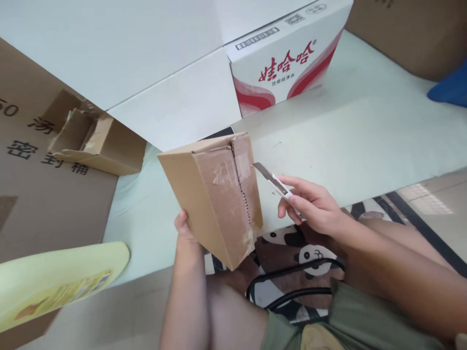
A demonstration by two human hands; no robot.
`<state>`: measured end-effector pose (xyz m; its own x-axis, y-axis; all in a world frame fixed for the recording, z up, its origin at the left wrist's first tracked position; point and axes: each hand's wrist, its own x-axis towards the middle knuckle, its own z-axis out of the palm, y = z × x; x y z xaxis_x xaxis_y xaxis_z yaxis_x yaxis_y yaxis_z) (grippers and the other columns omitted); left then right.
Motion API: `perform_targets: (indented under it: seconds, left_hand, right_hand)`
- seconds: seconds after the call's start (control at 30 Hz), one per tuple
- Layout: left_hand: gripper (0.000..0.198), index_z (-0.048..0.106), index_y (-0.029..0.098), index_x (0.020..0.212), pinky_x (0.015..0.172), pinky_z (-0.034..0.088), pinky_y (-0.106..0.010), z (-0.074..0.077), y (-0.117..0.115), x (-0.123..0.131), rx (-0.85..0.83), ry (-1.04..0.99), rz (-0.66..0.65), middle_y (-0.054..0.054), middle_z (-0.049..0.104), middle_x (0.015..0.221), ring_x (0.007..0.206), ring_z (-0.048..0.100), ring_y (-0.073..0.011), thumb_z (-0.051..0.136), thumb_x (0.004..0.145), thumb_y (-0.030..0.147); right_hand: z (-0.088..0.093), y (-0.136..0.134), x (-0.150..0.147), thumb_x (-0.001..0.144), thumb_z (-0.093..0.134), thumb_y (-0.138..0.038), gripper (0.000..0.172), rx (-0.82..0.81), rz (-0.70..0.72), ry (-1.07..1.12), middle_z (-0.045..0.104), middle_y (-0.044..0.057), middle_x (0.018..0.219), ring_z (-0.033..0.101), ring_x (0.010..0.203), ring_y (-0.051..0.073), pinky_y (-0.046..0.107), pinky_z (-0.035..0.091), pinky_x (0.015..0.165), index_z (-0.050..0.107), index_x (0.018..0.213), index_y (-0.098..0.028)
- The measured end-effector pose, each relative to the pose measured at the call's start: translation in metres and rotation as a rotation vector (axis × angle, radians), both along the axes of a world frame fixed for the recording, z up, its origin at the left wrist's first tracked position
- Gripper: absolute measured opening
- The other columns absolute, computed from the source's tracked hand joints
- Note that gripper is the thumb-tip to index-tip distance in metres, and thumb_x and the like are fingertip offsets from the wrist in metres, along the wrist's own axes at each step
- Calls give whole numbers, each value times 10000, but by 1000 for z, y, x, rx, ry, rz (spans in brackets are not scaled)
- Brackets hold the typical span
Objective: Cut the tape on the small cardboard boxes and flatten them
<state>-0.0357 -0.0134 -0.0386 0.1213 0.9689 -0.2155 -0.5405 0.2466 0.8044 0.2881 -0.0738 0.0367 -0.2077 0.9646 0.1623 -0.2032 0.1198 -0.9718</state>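
**Holding a taped box up against the blade**

Looking around: a white carton (288, 58) with red print stands at the back of the pale table (365, 136), well clear. On my left, a small torn box (95, 141) lies open on a big printed cardboard sheet (36, 194), showing only brown board inside. A yellow pad (54, 282) sits near my left arm. Nothing lies between knife and box.

The cardboard box (215, 199) is closed, so its contents are hidden. It's tilted in the air over the table's near edge, my left hand (184, 231) gripping it from beneath. Crinkled clear tape covers its seam, which is rough and partly split. My right hand (314, 204) is clenched round the utility knife (272, 181), with the blade tip just beside the box's right edge.
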Motion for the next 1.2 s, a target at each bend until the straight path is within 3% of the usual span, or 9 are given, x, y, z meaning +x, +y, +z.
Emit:
perform_targets:
  seconds: [0.27, 0.4, 0.53, 0.73, 0.97, 1.2]
  left_hand:
    - [513, 733, 260, 1053, 721, 632, -429, 5, 7, -7, -44, -34, -196, -56, 785, 944, 811, 746, -309, 804, 617, 522]
    - [489, 739, 266, 998, 661, 635, -407, 13, 10, -7, 15, 17, -147, -46, 785, 890, 759, 742, -296, 845, 561, 458]
    - [567, 727, 269, 1067, 662, 630, -413, 14, 8, -2, 23, 47, -119, -52, 782, 899, 772, 738, -301, 851, 548, 460]
    - [694, 662, 285, 1215, 824, 594, -414, 9, 7, 3, 101, 47, 137, -27, 771, 949, 970, 711, -315, 759, 620, 630]
    - [636, 671, 312, 1177, 868, 577, -416, 4, 7, -4, 68, 41, 112, -24, 766, 947, 1039, 689, -324, 708, 655, 672]
    - [600, 718, 291, 1057, 760, 610, -376, 4, 2, 0, 69, 12, 117, -24, 773, 891, 831, 725, -273, 679, 653, 733]
  right_hand:
    - [17, -1, -3, 968, 463, -227, 461, 56, -160, -266, 699, 0, 718, 476, 416, 55, 192, 421, 412, 543, 1420, -195]
    - [20, -3, -2, 954, 452, -195, 469, 146, -203, -390, 683, -20, 691, 430, 400, 48, 190, 408, 418, 561, 1411, -191]
    - [21, -3, -3, 944, 450, -175, 478, 190, -231, -464, 692, -25, 691, 399, 395, 46, 187, 395, 428, 568, 1407, -186]
    - [16, -3, -9, 926, 462, -166, 480, 214, -206, -517, 726, -17, 718, 343, 401, 46, 183, 380, 452, 581, 1391, -165]
    - [14, -3, -9, 924, 453, -161, 501, 208, -153, -522, 733, -14, 732, 334, 410, 53, 184, 385, 466, 562, 1413, -181]
    - [17, -5, -8, 947, 458, -198, 463, 180, -184, -446, 703, -18, 703, 367, 416, 61, 204, 378, 432, 584, 1393, -204]
